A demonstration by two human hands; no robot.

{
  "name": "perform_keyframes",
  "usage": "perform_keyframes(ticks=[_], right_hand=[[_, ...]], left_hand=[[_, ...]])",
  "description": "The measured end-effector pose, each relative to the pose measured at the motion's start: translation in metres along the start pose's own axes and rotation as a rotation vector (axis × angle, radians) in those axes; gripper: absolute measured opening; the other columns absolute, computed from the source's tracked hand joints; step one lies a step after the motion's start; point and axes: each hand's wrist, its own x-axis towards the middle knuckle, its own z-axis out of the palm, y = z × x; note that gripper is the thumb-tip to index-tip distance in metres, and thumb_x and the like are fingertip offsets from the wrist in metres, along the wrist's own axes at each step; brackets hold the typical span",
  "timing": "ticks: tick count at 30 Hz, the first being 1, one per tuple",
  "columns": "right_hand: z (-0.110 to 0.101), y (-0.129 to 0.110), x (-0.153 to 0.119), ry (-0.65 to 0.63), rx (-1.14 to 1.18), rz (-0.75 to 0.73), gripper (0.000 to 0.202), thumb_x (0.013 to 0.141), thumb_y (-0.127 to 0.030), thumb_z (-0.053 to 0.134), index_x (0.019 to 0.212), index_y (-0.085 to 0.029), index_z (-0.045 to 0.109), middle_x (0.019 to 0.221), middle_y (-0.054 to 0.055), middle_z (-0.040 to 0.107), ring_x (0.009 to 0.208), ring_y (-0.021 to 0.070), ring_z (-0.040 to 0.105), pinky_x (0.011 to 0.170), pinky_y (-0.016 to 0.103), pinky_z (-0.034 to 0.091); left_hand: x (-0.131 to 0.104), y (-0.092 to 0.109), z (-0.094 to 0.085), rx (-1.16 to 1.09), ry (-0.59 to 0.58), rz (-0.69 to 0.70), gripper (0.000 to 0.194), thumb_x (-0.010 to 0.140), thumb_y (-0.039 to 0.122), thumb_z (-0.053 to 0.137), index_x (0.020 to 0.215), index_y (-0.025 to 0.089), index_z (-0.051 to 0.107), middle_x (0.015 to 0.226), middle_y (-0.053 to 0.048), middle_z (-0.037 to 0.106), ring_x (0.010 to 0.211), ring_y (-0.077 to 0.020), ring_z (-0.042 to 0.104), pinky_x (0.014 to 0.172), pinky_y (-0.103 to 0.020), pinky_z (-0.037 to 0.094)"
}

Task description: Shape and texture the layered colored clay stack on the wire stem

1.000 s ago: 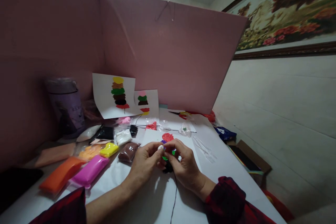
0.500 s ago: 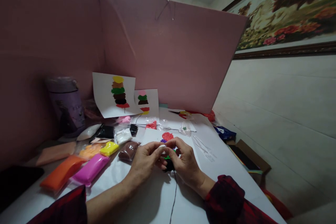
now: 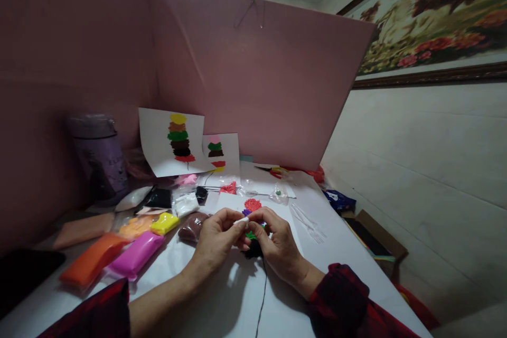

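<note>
Between the fingertips of both hands is a small piece of white clay (image 3: 241, 221). My left hand (image 3: 216, 237) pinches it from the left. My right hand (image 3: 280, 240) pinches its other side. Below and behind them lies a sheet of white paper (image 3: 229, 202) bearing a column of clay: a red tuft (image 3: 252, 205) on top, then purple (image 3: 246, 213), green (image 3: 251, 234) and black (image 3: 253, 249) lumps, partly hidden by my fingers. A dark cord (image 3: 262, 296) runs from the black lump toward me.
Bagged clay lies left: orange (image 3: 93, 261), magenta (image 3: 137, 255), yellow (image 3: 165, 224), brown (image 3: 193, 227), white (image 3: 185, 204). Clear plastic forks (image 3: 309, 224) are right, scissors (image 3: 273, 170) behind. Two painted sheets (image 3: 158, 142) lean on a pink panel (image 3: 253, 79); a purple tumbler (image 3: 99, 161) stands left.
The white clay between my fingertips has shifted slightly left and shows more of its length. Both hands keep nearly the same place.
</note>
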Motion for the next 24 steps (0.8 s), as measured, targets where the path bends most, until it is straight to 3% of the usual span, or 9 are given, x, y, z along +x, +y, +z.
perform_keyframes(ticks=[7,17,24], right_hand=[[-0.0007,-0.0012,-0.0003,-0.028,0.026,-0.012,0.016,0.09,-0.028,0.052,0.083,-0.017,0.061,0.077,0.004,0.057,0.07,0.0164,0.054,0.06,0.027,0.042],[0.0011,0.0002,-0.001,0.095,-0.003,0.101,0.015,0.089,-0.029,0.054,0.083,-0.017,0.06,0.076,0.003,0.058,0.068,0.0155,0.055,0.053,0.024,0.041],[0.0012,0.0,-0.001,0.089,0.015,0.103,0.016,0.088,-0.029,0.055,0.081,-0.017,0.062,0.073,0.003,0.06,0.064,0.0152,0.056,0.055,0.026,0.043]], left_hand=[[-0.0015,0.0005,0.0013,0.006,-0.038,0.025,0.042,0.055,0.043,0.082,0.074,0.012,0.059,0.055,0.0,0.066,0.046,-0.0134,0.062,0.046,-0.026,0.053],[-0.0013,-0.0025,0.001,0.024,0.038,0.054,0.035,0.06,0.035,0.077,0.085,0.011,0.073,0.064,-0.003,0.068,0.058,-0.0158,0.063,0.05,-0.027,0.056],[-0.0019,-0.0029,0.0001,0.056,0.003,0.059,0.031,0.062,0.032,0.078,0.082,0.011,0.069,0.067,-0.003,0.068,0.055,-0.0133,0.06,0.047,-0.024,0.052]])
